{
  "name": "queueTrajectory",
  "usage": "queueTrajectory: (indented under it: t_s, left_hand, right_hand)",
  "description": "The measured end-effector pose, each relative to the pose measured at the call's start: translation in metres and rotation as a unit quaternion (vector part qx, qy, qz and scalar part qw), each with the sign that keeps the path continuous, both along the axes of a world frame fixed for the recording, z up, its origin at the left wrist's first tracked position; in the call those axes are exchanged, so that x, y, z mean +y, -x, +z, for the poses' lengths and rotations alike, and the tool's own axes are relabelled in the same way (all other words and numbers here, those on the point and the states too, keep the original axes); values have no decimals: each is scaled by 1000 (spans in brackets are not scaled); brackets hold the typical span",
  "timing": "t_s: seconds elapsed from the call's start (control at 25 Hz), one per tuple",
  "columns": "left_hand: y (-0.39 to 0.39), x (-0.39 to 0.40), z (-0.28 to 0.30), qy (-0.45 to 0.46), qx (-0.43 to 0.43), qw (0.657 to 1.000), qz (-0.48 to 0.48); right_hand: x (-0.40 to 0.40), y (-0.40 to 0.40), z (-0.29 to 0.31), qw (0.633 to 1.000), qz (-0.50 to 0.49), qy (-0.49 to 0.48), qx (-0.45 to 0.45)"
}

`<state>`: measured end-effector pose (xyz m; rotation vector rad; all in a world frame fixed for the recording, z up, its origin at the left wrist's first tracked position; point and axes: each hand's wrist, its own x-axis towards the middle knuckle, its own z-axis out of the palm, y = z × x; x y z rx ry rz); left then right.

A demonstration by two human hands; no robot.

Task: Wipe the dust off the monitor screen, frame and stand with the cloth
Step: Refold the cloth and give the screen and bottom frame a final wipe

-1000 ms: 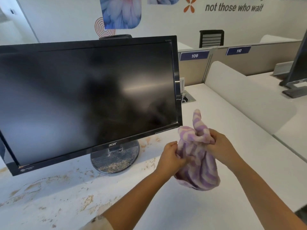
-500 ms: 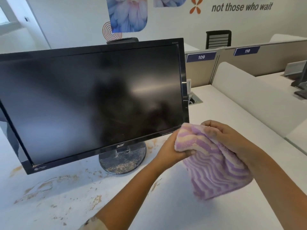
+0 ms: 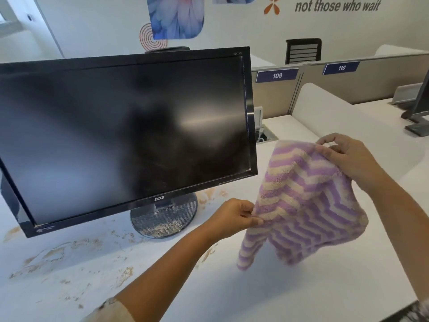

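Note:
A black monitor (image 3: 125, 135) with a dark, smeared screen stands on the left of the white desk (image 3: 162, 287). Its round stand (image 3: 163, 217) is speckled with dust. A purple and cream striped cloth (image 3: 304, 205) hangs spread out to the right of the monitor's lower right corner, above the desk. My left hand (image 3: 234, 216) pinches the cloth's lower left edge. My right hand (image 3: 348, 156) pinches its upper right edge. The cloth does not touch the monitor.
Brownish dust patches (image 3: 58, 252) mark the desk in front of and around the stand. A cable port (image 3: 265, 135) is sunk into the desk behind the monitor. A low white divider (image 3: 325, 108) runs on the right, with another monitor (image 3: 420, 112) beyond it.
The cloth was bunched between both hands a second ago; my hands have moved apart and the cloth is now spread open. My right hand rose, my left hand dropped.

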<state>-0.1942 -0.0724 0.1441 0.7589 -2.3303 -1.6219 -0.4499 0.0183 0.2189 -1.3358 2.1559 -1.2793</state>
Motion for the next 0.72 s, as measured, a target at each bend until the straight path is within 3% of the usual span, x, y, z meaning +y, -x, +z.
queueTrajectory:
  t_s: [0.08,0.16,0.2,0.32,0.4,0.48,0.56,0.72]
  left_hand:
    - [1,2,10,2,7,1000,12]
    - [5,0,30,14,45,999,13]
    - [7,-2,40,28,54,998,2]
    - [6,-11,64,63,44,997,-33]
    - [4,-20,69,54,41,997,-32]
    - [0,-28,71,8,52,999,-4]
    - [-6,-35,71,-9,65,997,38]
    - [-26,-40,64,60,65,990,113]
  right_hand:
    - [-4,5,-15,992,-1,-99,81]
    - [-3,-8,-31,984,74,-108,124]
    - [-2,-21,-38,982,122,-97,102]
    - [-8,-73,-60,956,266,-30,-122]
    - [-16,-100,-84,903,335,29,-267]
    - [-23,-122,-101,858,373,10,-354]
    - [-26,-135,-116,844,408,-39,-346]
    - [-43,-149,-134,897,340,-171,-226]
